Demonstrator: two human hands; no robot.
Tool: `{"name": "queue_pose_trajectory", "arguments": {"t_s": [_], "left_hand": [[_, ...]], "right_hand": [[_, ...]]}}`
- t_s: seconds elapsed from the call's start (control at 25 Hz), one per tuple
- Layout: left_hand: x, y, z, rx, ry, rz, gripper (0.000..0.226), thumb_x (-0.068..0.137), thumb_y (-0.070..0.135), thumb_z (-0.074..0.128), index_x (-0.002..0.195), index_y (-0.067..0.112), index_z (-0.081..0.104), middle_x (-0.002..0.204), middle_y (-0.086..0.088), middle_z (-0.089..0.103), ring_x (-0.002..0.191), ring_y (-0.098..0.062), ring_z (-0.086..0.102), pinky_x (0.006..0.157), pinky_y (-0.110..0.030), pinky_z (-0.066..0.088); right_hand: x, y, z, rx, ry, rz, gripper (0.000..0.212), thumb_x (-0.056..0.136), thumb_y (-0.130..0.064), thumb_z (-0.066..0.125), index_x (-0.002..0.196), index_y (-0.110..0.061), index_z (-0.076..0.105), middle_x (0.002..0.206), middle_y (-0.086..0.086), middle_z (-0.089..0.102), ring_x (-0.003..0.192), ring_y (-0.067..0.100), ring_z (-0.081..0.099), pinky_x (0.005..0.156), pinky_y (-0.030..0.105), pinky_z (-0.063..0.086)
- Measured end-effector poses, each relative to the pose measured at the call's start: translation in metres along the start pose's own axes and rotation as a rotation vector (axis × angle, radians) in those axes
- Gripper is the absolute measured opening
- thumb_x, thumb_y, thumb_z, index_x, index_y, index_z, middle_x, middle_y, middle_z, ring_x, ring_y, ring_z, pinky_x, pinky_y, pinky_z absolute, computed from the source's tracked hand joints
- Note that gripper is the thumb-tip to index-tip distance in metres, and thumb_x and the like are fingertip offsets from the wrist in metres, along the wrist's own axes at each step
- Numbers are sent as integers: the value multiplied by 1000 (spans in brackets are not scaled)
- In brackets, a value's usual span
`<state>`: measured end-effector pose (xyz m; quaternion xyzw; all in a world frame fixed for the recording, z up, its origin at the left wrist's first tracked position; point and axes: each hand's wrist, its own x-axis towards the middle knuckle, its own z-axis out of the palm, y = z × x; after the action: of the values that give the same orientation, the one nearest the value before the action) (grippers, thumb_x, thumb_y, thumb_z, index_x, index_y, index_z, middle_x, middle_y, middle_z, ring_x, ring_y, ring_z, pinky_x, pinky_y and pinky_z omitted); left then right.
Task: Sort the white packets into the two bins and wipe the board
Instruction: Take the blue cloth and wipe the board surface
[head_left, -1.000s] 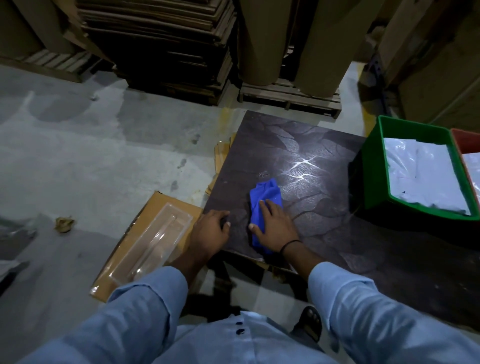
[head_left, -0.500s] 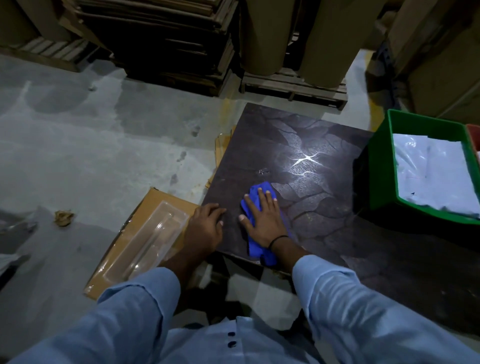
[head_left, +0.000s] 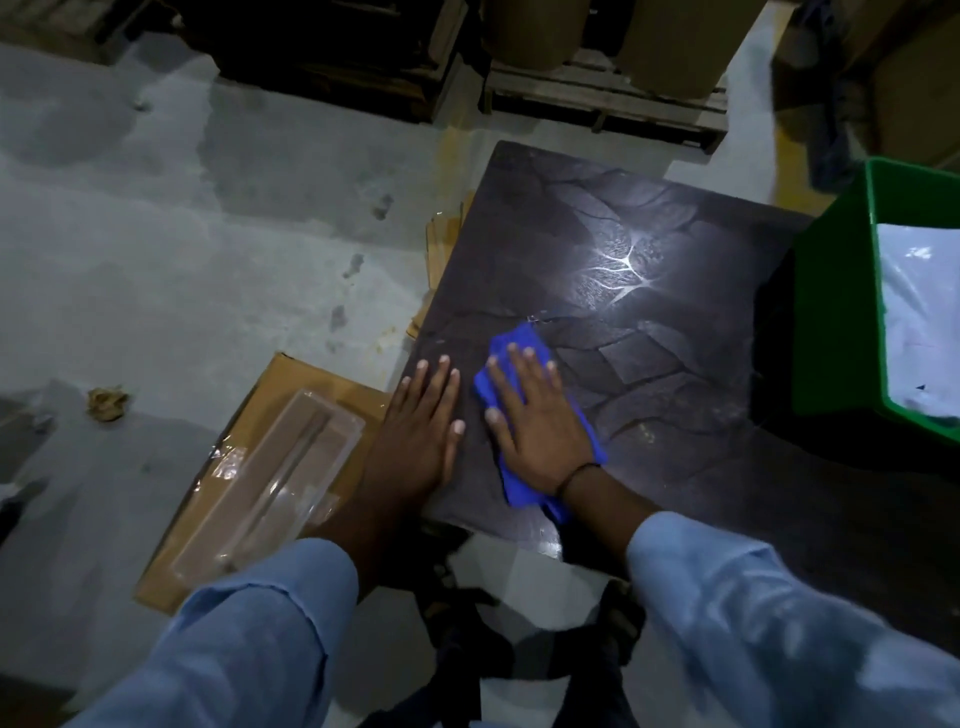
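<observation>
Right hand (head_left: 540, 426) flat on the blue cloth (head_left: 519, 343), left hand (head_left: 421, 431) flat beside it on the board (head_left: 649, 338).

Right grip wide, fingers straight and spread, pressing the cloth onto the dark board near its 7 o'clock corner. The palm hides most of the cloth. Left grip also wide and holding nothing, laid over the board's edge at 9 o'clock of the cloth. Green bin (head_left: 831, 322) sits at 3 o'clock on the board, cut off by the frame. White packets (head_left: 919, 322) lie inside it, seen only in part. Cardboard (head_left: 291, 384) with a clear plastic tray (head_left: 291, 478) lies on the floor (head_left: 156, 260) at 8 o'clock. Stacks at 12 o'clock are too dark to make out.
</observation>
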<state>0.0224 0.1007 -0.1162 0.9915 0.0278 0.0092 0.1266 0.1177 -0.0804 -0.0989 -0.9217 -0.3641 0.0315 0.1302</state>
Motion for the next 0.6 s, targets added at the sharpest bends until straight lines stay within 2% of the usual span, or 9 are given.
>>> {"name": "queue_pose_trajectory", "arguments": {"t_s": [0.08,0.12,0.16,0.28,0.32,0.36,0.48,0.56,0.6], "left_hand": [[-2,0,3,16,1,-18,61,105,33,30,159,4,22,169,-14,12,157,-32,6,124,-51,20],[-2,0,3,17,-3,-26,62,105,33,29,160,5,20,169,-13,9,157,-31,4,125,-50,18],[-1,-1,2,15,-15,-29,63,105,34,29,160,6,17,170,-12,7,157,-31,2,125,-50,17],[1,1,-2,37,-38,-43,65,105,36,27,161,8,11,170,-10,2,157,-30,-2,126,-49,14],[1,2,-3,40,-44,-50,65,105,36,26,161,8,10,170,-10,1,157,-29,-4,126,-48,14],[0,2,-4,35,-50,-50,65,105,36,27,162,9,10,171,-10,1,157,-29,-4,126,-49,14],[0,3,-5,28,-39,-48,64,106,35,29,161,8,12,170,-10,2,157,-29,-3,126,-49,15],[1,3,-7,13,-44,-51,65,105,34,32,161,9,13,171,-9,2,157,-29,-2,126,-48,15],[1,2,-7,12,-41,-56,65,105,34,33,161,9,13,171,-9,2,157,-29,-2,126,-48,15]], "right_hand": [[-23,22,-8,-16,-124,-419,60,103,-42,38,157,-20,23,165,10,13,153,27,9,124,50,10],[-18,37,-12,-30,-129,-483,59,103,-42,40,156,-21,25,165,9,15,153,27,12,124,49,11],[-5,47,-11,-60,-114,-417,59,102,-42,40,156,-22,27,165,10,17,153,27,14,123,51,14],[43,36,-7,0,39,234,61,99,-41,40,155,-21,29,163,14,20,152,31,16,119,55,19],[43,20,-3,8,52,286,62,98,-40,40,155,-20,28,163,15,19,152,31,14,120,55,18],[33,5,1,0,27,212,62,99,-40,40,156,-19,26,164,15,16,152,31,12,120,54,16],[-30,8,-9,-32,-108,-274,62,101,-40,43,157,-21,24,166,9,11,154,26,7,123,50,12],[-41,32,-23,-31,-150,-371,62,101,-41,45,156,-22,26,166,6,12,154,23,8,124,48,13],[-35,40,-22,-27,-138,-315,61,101,-41,45,156,-22,27,166,6,14,153,23,10,123,50,16]]}}
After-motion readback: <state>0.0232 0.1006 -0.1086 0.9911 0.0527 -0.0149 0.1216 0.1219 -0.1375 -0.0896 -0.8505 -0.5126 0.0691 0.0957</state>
